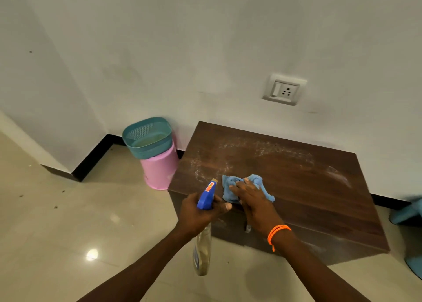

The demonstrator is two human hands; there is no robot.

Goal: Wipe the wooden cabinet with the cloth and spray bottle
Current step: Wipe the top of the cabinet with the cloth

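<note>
A low dark wooden cabinet [296,183] stands against the white wall, its top speckled with whitish dust or spray marks. My left hand [198,212] grips a spray bottle [205,201] by its blue trigger head, nozzle pointing toward the cabinet top; the clear bottle body hangs below the hand. My right hand [253,199], with an orange band on the wrist, presses flat on a crumpled light blue cloth [230,187] lying on the cabinet's front left part.
A teal basket [148,139] sits stacked on a pink bucket [159,171] on the floor just left of the cabinet. A wall socket [284,90] is above the cabinet. Blue plastic objects [408,212] stand at the right edge. Glossy tiled floor [68,233] spreads to the left.
</note>
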